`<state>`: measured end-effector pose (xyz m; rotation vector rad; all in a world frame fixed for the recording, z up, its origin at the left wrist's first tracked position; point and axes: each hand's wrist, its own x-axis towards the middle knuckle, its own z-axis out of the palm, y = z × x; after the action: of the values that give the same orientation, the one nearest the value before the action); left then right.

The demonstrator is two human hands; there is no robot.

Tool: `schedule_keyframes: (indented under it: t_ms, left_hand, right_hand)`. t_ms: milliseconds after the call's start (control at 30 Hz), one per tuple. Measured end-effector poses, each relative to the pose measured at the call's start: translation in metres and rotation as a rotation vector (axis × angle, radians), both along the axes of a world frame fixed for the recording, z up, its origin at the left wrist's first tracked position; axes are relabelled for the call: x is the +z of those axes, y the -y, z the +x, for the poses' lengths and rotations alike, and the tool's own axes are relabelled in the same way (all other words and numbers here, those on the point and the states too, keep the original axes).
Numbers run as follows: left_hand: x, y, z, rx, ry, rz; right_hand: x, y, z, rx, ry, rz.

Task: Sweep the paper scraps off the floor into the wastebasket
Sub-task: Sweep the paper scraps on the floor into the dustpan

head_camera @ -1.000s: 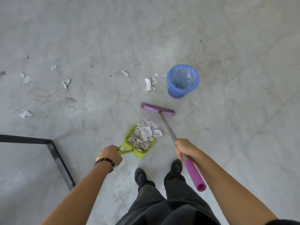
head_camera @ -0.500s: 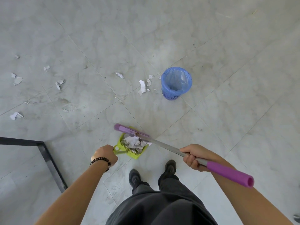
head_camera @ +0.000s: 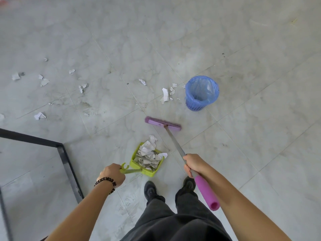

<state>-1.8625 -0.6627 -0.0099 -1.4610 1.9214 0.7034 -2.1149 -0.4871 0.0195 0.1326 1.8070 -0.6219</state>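
From the head view, my left hand (head_camera: 112,173) is clenched round the stub handle of the lime-green plastic dustpan (head_camera: 134,154), which sits on the floor just ahead of my shoes. My right hand (head_camera: 193,163) grips the grey metal shaft of the broom (head_camera: 173,141) just above its pink foam sleeve. The pan is heaped with crumpled white paper scraps (head_camera: 149,156), a few spilling over its open lip. The wastebasket (head_camera: 194,105), a blue mesh tub lined with a thin blue bag, stands ahead and to the right, well apart from the pan. The purple broom head (head_camera: 162,123) lies crosswise between them. The pan's long axis runs from my left hand outward, its mouth facing roughly that way. The right hand is nearer the basket, yet the load sits in the left, so I judge the carry must cross in front of me. More torn scraps (head_camera: 165,94) lie just beside the basket, and others (head_camera: 44,82) are scattered far left on the smooth, mottled grey tiles.
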Motion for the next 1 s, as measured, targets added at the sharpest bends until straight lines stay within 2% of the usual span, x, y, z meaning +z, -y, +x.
schedule_keyframes:
  t_ms: [200,333,367,433,500,633,800,1000]
  left_hand:
    - [-0.002,-0.023,0.016,0.039,-0.018,-0.013]
    - [-0.003,-0.019,0.012,0.04,-0.005,0.016]
    - [-0.003,-0.017,0.01,0.044,-0.003,0.039]
    - [-0.003,-0.014,0.006,0.034,0.013,0.084]
    - [-0.002,-0.013,0.005,-0.007,0.039,0.089]
    - [-0.002,-0.015,0.017,0.001,-0.014,0.036]
    - [-0.003,-0.017,0.028,0.03,-0.02,0.028]
    - [-0.003,-0.02,0.026,0.029,-0.014,0.031]
  right_hand:
    - [-0.008,-0.004,0.03,0.449,-0.049,0.085]
    - [0.008,-0.012,0.031,0.619,0.032,0.141]
    - [0.012,-0.016,0.023,0.565,0.093,0.153]
    - [0.02,-0.027,-0.002,0.229,0.288,0.175]
    - [0.036,-0.043,-0.024,-0.04,0.369,0.159]
    - [0.042,-0.061,-0.032,-0.215,0.375,0.105]
    - [0.034,-0.04,-0.002,-0.207,0.333,0.055]
    - [0.003,-0.025,0.043,0.167,0.049,0.027]
